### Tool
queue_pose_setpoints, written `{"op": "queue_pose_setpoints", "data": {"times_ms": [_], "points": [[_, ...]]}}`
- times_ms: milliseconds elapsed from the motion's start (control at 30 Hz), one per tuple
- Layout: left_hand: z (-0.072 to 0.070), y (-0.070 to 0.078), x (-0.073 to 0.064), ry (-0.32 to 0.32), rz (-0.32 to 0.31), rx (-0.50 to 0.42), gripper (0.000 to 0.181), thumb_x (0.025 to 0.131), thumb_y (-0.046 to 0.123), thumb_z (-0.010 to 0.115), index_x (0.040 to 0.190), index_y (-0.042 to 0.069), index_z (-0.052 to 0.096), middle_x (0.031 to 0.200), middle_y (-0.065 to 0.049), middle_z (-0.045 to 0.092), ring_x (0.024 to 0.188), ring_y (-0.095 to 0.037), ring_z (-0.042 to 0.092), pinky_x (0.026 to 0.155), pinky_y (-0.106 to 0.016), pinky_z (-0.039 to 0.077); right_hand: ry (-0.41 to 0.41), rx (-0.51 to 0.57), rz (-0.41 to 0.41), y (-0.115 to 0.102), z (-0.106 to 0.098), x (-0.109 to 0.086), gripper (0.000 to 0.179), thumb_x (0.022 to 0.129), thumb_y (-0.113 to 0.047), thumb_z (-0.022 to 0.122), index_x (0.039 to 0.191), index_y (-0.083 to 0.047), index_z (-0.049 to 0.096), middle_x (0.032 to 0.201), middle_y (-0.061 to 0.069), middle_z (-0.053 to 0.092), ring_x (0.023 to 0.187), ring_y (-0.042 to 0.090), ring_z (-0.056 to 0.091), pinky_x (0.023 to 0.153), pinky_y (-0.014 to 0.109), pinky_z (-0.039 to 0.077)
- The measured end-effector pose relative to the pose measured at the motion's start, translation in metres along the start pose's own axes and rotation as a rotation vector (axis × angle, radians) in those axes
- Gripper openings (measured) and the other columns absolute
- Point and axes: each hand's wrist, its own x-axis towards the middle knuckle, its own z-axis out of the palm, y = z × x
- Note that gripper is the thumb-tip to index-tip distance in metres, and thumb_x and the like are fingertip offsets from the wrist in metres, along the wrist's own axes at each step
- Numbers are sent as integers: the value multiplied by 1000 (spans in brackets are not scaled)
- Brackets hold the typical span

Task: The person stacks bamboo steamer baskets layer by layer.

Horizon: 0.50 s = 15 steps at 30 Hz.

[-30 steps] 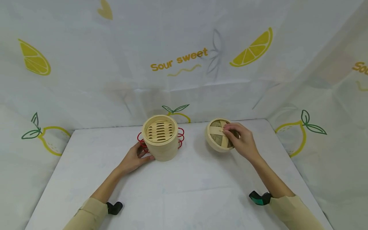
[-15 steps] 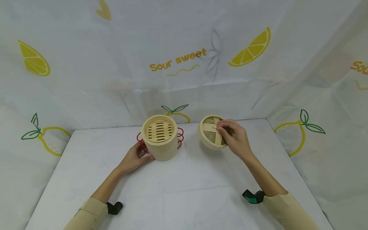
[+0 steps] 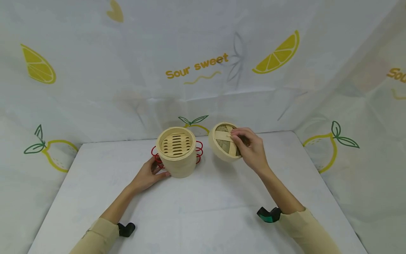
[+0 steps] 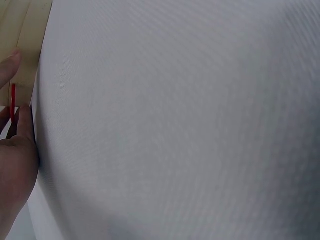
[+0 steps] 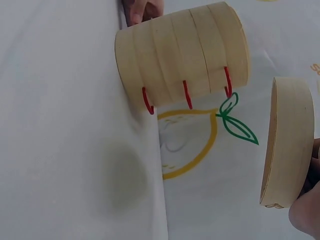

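A stack of round bamboo steamer baskets (image 3: 180, 168) stands near the back of the table, with a slotted floor visible in its top tier. Red loop handles (image 5: 187, 94) stick out from its sides. My left hand (image 3: 147, 177) grips the stack low on its left side, the thumb on the front wall and the other fingers partly hidden behind it. To the right of the stack, the domed woven bamboo steamer lid (image 3: 222, 137) hangs tilted above the table. My right hand (image 3: 252, 150) pinches the small knob at its centre. The right wrist view shows the lid (image 5: 291, 142) apart from the stack.
A white cloth covers the table (image 3: 203, 218). Close behind the stack rises a white backdrop (image 3: 139, 70) with lemon prints, and similar cloth stands at both sides. Black straps (image 3: 269, 214) are on both wrists.
My right hand has carried the lid leftward and slightly up, closer to the stack. The left hand and the basket stack have stayed in place.
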Motion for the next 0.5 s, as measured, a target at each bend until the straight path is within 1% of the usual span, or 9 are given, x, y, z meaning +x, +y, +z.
{"op": "queue_pose_setpoints", "data": {"times_ms": [100, 200, 333, 500], "points": [[0, 0, 0, 2, -2, 4, 79, 93, 18, 88, 158, 7, 45, 151, -16, 60, 145, -33, 56, 126, -43, 48, 2, 13, -12, -2, 5, 2, 9, 98, 11, 71, 107, 13, 74, 119, 30, 72, 119, 7, 69, 107, 12, 58], [0, 0, 0, 5, -8, 8, 79, 93, 19, 89, 158, 7, 46, 151, -16, 60, 145, -33, 56, 126, -42, 48, 6, 25, -13, -5, 9, 4, 10, 98, 10, 71, 108, 13, 73, 119, 29, 72, 119, 5, 69, 106, 12, 58], [0, -1, 0, 8, -10, 9, 80, 92, 19, 89, 158, 7, 46, 150, -16, 60, 145, -33, 56, 125, -36, 50, 12, 31, -3, -8, 16, 7, 10, 98, 9, 72, 107, 13, 73, 120, 29, 72, 118, 4, 69, 107, 12, 58], [0, -1, 0, 7, -4, 8, 80, 92, 19, 89, 158, 7, 46, 150, -16, 60, 145, -33, 56, 123, -26, 51, 12, 48, -5, -13, 24, 12, 9, 98, 9, 72, 106, 13, 74, 119, 29, 72, 118, 7, 70, 107, 13, 58]]}}
